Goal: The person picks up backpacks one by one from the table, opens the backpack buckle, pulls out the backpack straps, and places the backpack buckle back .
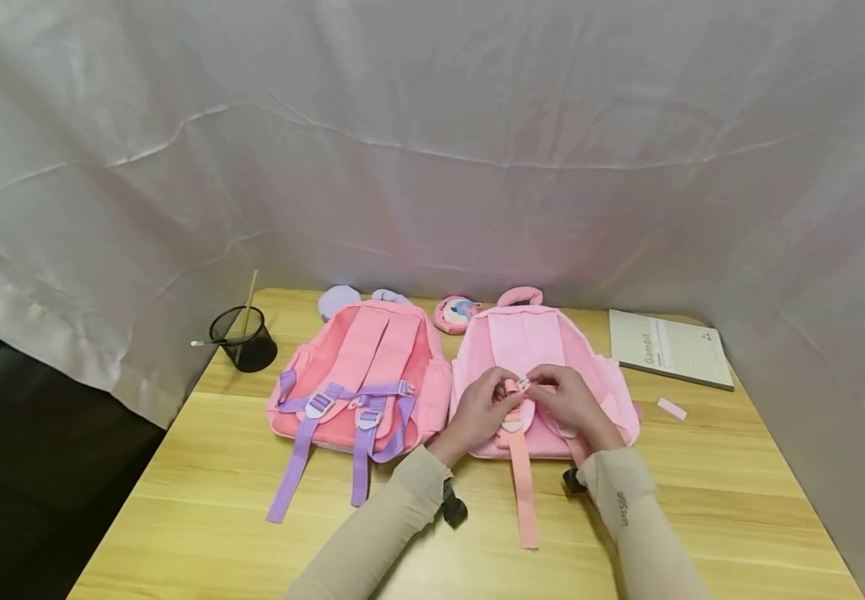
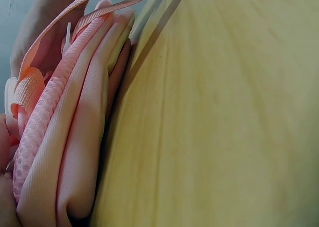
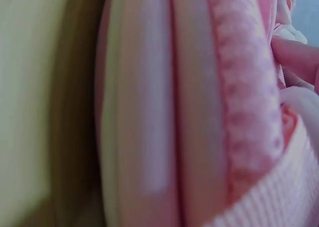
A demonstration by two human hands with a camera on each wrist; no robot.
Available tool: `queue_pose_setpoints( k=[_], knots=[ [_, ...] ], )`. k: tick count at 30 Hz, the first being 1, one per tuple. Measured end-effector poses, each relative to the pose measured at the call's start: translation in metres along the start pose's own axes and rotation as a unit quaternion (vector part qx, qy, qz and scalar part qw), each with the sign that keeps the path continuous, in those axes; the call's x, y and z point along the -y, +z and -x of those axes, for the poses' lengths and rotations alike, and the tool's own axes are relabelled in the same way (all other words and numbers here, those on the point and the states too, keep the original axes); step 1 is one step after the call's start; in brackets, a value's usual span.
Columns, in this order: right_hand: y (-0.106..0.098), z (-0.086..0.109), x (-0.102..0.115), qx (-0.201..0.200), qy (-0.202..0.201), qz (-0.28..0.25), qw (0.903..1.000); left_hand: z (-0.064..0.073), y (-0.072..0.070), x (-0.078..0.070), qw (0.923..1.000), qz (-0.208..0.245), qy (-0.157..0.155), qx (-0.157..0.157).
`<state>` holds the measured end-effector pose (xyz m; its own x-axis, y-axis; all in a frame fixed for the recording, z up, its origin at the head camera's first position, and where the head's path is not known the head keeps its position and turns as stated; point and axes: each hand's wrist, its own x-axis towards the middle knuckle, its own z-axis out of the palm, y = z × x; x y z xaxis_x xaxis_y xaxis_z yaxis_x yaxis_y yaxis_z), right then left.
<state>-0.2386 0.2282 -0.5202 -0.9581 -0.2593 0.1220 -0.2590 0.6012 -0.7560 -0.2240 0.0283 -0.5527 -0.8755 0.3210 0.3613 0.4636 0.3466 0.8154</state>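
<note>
Pinching a clip (image 1: 523,384), hands (image 1: 487,412) (image 1: 571,404) bracket paler backpack (image 1: 526,333); mesh cup (image 1: 257,354) holds sticks (image 1: 252,292).

Black pen cup (image 1: 258,353) holds two slim sticks (image 1: 250,298) | "Gambit" notebook (image 1: 691,350) lies far right | small pale block (image 1: 672,408) nearby | grey curtain (image 1: 432,208) behind

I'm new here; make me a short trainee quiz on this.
1. True or false: in the head view, the black mesh cylindrical cup stands left of the coral-pink fabric backpack.
2. What colour are that backpack's webbing ends: A green, B purple, C black?
3. Which white thing shows between the left hand and right hand, over the pale-pink fabric backpack?

Key: 1 true; 2 B; 3 a white plastic buckle.
</note>
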Motion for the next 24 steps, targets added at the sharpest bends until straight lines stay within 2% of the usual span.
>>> queue_pose_setpoints(
  k=[11, 15, 24],
  knots=[
    [-0.009, 0.008, -0.011, 0.006, 0.038, -0.031, 0.9988, 0.000, 0.001, -0.001, 0.9999, 0.004, -0.014, 0.004],
    [-0.009, 0.008, -0.012, 0.018, 0.032, -0.036, 0.9987, 0.000, 0.001, 0.000, 1.0000, 0.001, -0.008, 0.001],
    [-0.004, 0.002, -0.005, 0.014, 0.001, 0.002, 0.9999, 0.000, 0.001, 0.000, 1.0000, -0.006, 0.004, -0.001]
  ],
)
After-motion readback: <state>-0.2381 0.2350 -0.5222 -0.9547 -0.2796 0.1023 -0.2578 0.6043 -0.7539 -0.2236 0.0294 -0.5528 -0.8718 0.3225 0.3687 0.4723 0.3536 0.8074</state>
